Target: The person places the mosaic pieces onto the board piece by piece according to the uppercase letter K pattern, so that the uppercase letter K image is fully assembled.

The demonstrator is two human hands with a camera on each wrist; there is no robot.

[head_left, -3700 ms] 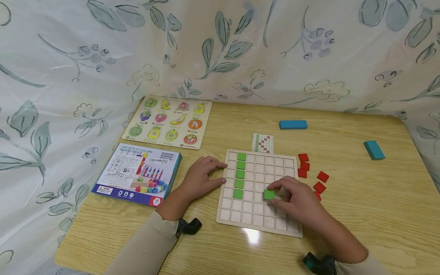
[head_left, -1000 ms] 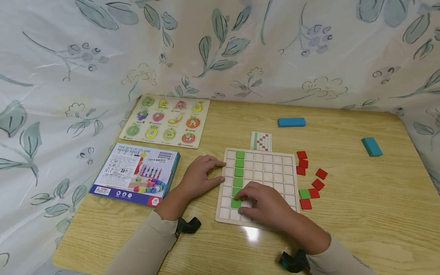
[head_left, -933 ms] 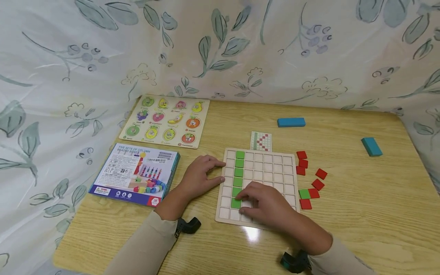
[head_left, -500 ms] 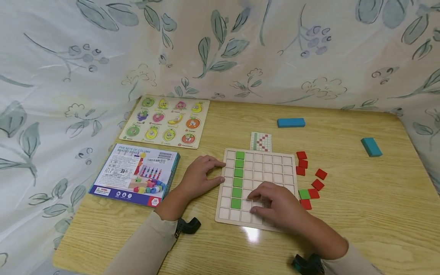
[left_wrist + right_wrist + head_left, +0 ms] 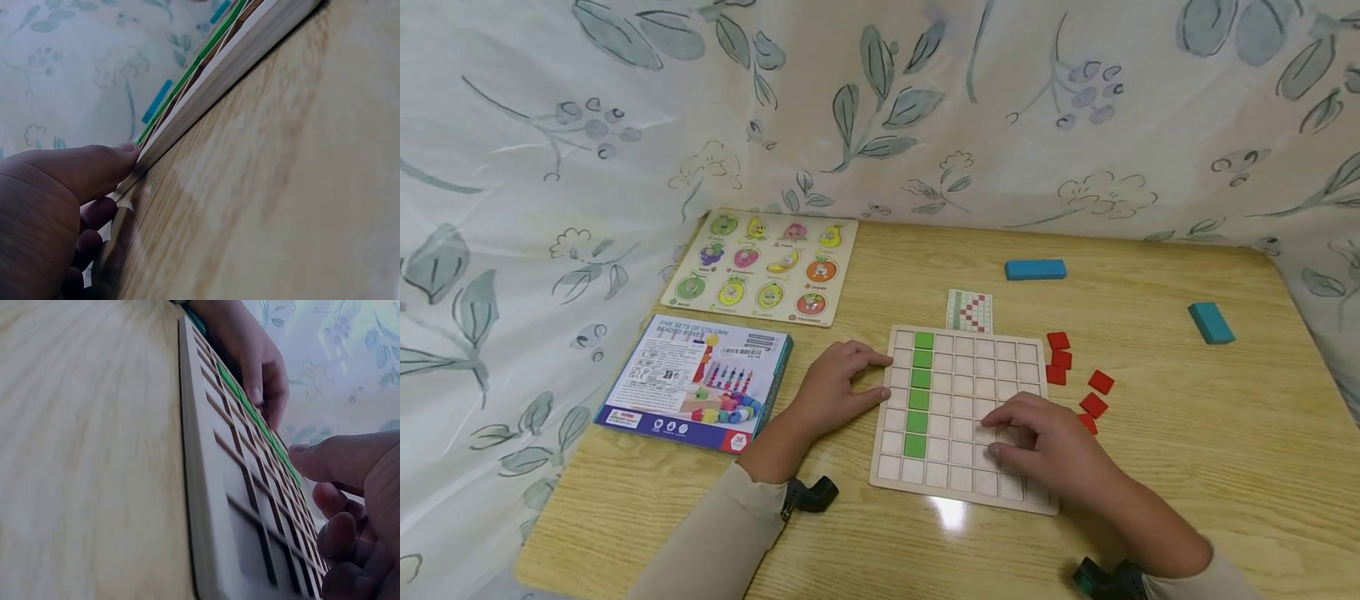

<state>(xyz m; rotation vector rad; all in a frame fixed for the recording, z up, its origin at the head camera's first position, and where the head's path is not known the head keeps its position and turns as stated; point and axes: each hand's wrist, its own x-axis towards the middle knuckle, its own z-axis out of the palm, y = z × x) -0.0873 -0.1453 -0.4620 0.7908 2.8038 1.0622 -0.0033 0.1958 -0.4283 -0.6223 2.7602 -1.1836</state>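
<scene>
A wooden grid board (image 5: 962,494) lies on the table in the head view. Several green tiles (image 5: 918,400) fill the second column from the left, down to the sixth row. My left hand (image 5: 842,387) rests at the board's left edge, thumb and fingertips touching it. In the left wrist view, the thumb (image 5: 106,165) lies against the board's side. My right hand (image 5: 1052,437) hovers over the right part of the board, fingers loosely bent, holding nothing. Several red tiles (image 5: 1101,382) lie right of the board, some partly hidden behind this hand.
A small pattern card (image 5: 970,311) touches the board's far edge. Blue blocks (image 5: 1035,270) lie at the back and right. To the left are a boxed bead set (image 5: 700,379) and a fruit puzzle board (image 5: 760,265). A patterned curtain (image 5: 880,108) hangs behind.
The right hand carried a green tile leftward, set it in the second column's sixth row, let go and moved back right. The left hand stayed at the board's edge.
</scene>
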